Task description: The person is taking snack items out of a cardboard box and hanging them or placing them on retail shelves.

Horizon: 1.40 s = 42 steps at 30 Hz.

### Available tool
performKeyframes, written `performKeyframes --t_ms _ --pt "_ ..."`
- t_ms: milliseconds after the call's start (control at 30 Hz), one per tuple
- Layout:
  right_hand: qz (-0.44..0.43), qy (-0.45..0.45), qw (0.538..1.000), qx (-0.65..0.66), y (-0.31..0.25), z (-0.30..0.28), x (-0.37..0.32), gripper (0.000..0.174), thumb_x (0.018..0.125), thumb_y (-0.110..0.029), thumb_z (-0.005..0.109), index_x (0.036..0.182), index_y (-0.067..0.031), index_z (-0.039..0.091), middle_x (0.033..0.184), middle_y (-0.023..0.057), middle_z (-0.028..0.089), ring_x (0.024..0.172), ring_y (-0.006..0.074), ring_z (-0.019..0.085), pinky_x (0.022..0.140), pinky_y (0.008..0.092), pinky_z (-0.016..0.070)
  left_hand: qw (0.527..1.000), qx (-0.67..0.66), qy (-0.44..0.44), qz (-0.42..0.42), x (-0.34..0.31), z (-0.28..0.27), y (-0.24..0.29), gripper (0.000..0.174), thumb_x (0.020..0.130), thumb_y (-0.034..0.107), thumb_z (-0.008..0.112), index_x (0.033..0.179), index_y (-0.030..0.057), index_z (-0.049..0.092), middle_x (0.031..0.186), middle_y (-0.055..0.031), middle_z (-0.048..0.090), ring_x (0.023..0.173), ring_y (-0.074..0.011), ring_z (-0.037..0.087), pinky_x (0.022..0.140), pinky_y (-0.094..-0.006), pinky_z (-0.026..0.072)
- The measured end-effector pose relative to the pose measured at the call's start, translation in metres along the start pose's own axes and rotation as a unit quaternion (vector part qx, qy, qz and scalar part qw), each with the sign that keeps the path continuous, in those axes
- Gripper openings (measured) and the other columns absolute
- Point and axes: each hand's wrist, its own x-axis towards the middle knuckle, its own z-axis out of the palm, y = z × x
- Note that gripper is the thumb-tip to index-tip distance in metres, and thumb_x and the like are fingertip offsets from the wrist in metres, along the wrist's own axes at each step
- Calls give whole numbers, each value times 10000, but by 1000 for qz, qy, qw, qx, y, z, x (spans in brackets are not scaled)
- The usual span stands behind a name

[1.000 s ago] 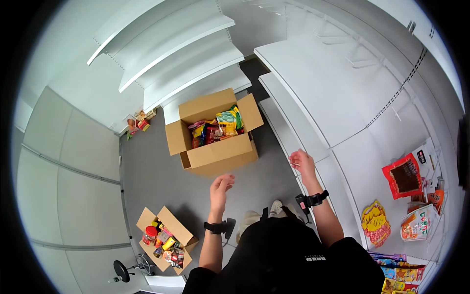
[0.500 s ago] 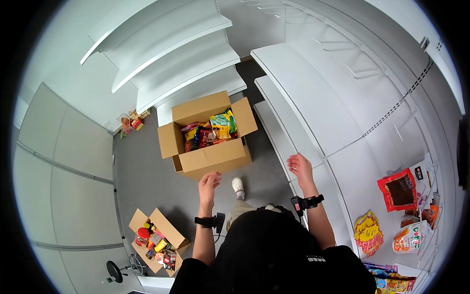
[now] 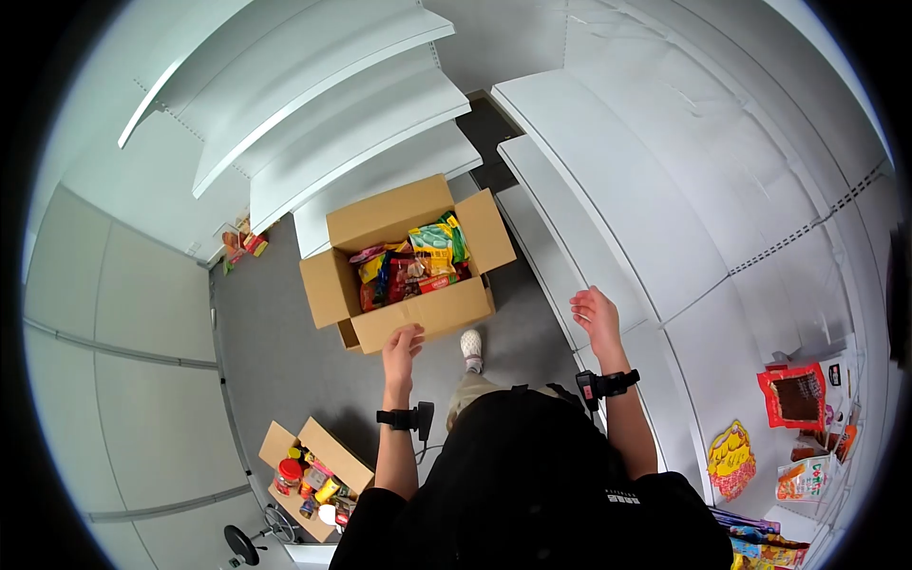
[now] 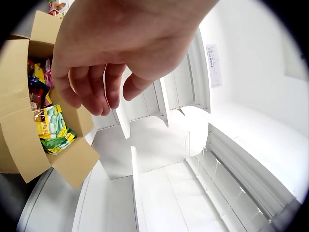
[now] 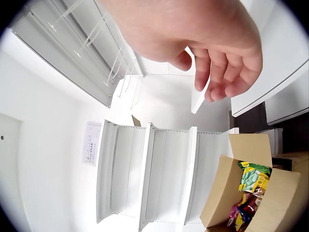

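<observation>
Big white shelves [image 3: 366,100] stood at the back, & more white shelves [image 3: 608,142] ran along the R. A big brown box [image 3: 437,311] sat in front of the back ones, flaps spread wide. A small brown box [image 3: 337,455] of food sat lower L. L hand [image 3: 401,353] & R hand [image 3: 597,316] both had loose, bent fingers w/ nothing in them: L was close to the front of the big box (can't tell if it touched), R was near the side shelves. Snack bags [image 3: 406,271] lay in the big box, incl. a green bag [image 3: 435,237]
</observation>
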Motion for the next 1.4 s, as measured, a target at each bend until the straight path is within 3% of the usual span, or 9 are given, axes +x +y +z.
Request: performKeyframes --t_ms 600,700,767,867,1000,1033,1100,1267,1400 --pt "85 96 991 27 9 157 109 332 932 -365 463 925 -65 604 868 57 642 755 139 574 693 289 460 974 105 -101 -171 305 -44 6 203 852 270 600 900 83 663 843 26 640 705 -60 565 609 -208 427" --pt "95 108 989 33 6 159 115 332 935 -365 456 903 -75 613 868 50 644 764 139 573 701 296 458 925 345 -158 33 373 -26 -55 266 814 260 552 827 13 652 763 -132 654 709 -261 618 624 -375 478" --pt "105 110 988 23 17 158 119 327 936 -366 454 896 -85 617 868 42 646 773 143 573 706 304 458 747 576 -251 218 431 -19 -100 318 766 266 523 829 -27 630 795 -240 622 798 -392 602 727 -476 475" --pt "140 106 984 37 29 160 126 313 937 -362 454 900 -99 619 869 31 647 782 148 570 710 313 458 804 499 -307 102 440 16 -57 360 780 288 537 904 -32 646 785 -203 650 819 -355 628 764 -438 492" --pt "129 130 981 62 27 173 120 316 940 -372 451 896 -105 615 864 28 640 784 153 564 717 313 456 761 556 -261 208 465 44 -72 485 804 329 567 1058 -82 616 1278 -204 516 914 -329 630 823 -418 492" --pt "130 134 980 67 26 174 118 319 942 -373 448 895 -105 613 862 29 639 785 154 564 717 313 456 777 549 -273 142 477 49 -84 482 807 342 578 1037 -79 628 1479 -165 260 956 -330 616 834 -439 486" --pt "132 145 978 75 25 174 114 323 945 -375 443 892 -104 611 859 32 636 788 157 564 718 314 456 698 617 -325 163 506 50 -115 475 813 347 575 1012 -80 636 1507 -146 185 976 -330 608 852 -449 474" --pt "148 147 965 161 44 158 106 321 944 -366 455 888 -87 604 870 60 634 794 173 567 717 316 461 631 658 -389 129 528 58 -115 373 839 317 550 905 -34 660 1184 -219 566 925 -341 612 823 -455 484" --pt "184 186 948 181 64 154 90 319 938 -361 471 890 -74 601 882 80 634 801 189 571 728 320 467 660 654 -333 161 541 48 -148 337 857 286 523 887 -26 647 964 -226 633 917 -352 604 829 -458 481"
